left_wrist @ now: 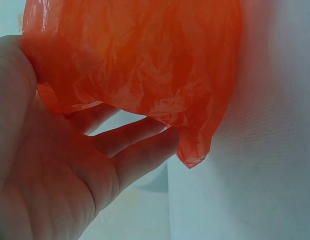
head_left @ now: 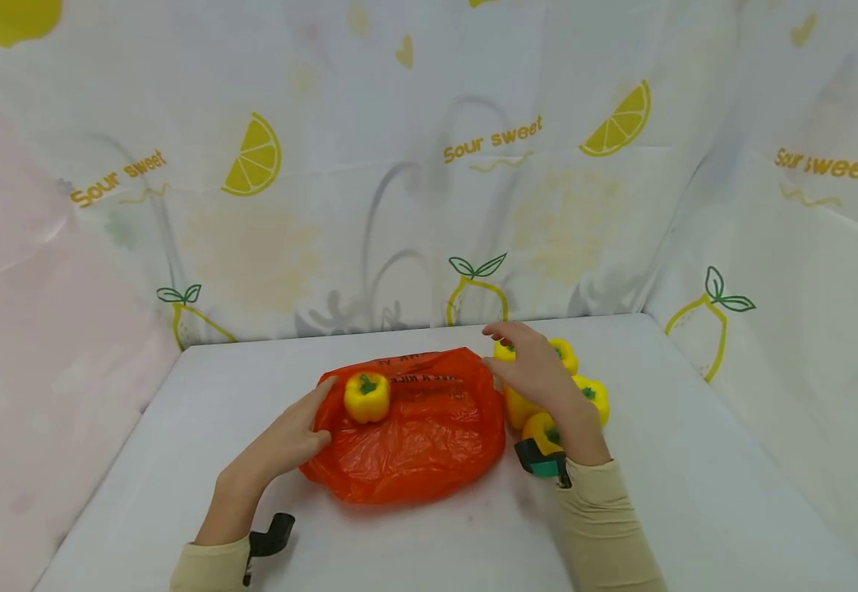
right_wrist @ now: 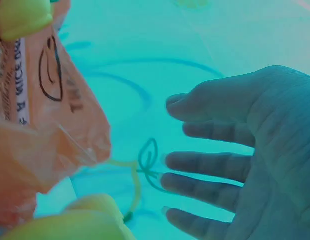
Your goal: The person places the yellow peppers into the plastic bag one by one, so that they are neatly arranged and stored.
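While the left hand is touching a crinkled red plastic bag (lower-centre), the right hand is hovering, both uncurled.

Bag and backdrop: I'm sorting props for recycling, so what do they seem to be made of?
Bag: thin, glossy plastic film, judging by its fine crinkles and bright highlights. Backdrop: probably dull-finished fabric, given its soft folds and creases, though coated sheeting is possible.

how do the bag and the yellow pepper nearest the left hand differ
The bag is orange-red; the pepper is yellow and green-stemmed. The bag spreads far wider than the pepper. The bag is crinkled and bears printed letters; the pepper is smooth and lobed. Both look shiny.
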`<move>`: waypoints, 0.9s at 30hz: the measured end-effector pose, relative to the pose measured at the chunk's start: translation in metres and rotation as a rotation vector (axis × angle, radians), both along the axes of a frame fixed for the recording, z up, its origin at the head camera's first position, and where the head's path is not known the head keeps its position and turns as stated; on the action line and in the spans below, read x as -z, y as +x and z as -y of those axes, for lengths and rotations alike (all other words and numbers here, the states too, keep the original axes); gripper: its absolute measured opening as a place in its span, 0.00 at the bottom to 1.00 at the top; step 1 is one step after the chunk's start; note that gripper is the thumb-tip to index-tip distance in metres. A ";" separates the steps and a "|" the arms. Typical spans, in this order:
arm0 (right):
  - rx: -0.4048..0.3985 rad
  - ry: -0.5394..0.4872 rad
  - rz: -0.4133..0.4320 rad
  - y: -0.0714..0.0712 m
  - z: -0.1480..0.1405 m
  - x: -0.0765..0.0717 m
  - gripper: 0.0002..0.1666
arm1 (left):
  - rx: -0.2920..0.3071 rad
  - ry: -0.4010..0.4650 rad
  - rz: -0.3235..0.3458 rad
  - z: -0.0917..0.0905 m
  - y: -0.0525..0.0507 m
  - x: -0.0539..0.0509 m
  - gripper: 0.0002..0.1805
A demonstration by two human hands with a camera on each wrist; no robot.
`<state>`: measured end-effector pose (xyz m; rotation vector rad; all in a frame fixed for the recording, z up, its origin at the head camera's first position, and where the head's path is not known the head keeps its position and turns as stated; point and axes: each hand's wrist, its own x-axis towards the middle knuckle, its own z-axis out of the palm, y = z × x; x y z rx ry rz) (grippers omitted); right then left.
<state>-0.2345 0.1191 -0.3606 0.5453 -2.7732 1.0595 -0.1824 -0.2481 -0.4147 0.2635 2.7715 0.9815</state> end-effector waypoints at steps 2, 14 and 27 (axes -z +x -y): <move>0.007 -0.011 0.029 0.002 -0.007 -0.002 0.25 | 0.003 0.001 0.001 0.000 0.000 0.000 0.44; 0.042 0.149 0.212 0.006 -0.036 -0.007 0.26 | 0.010 0.003 0.004 0.000 0.000 0.001 0.44; 0.013 0.249 0.300 0.006 -0.038 -0.002 0.26 | 0.012 0.009 0.007 0.000 -0.001 0.002 0.44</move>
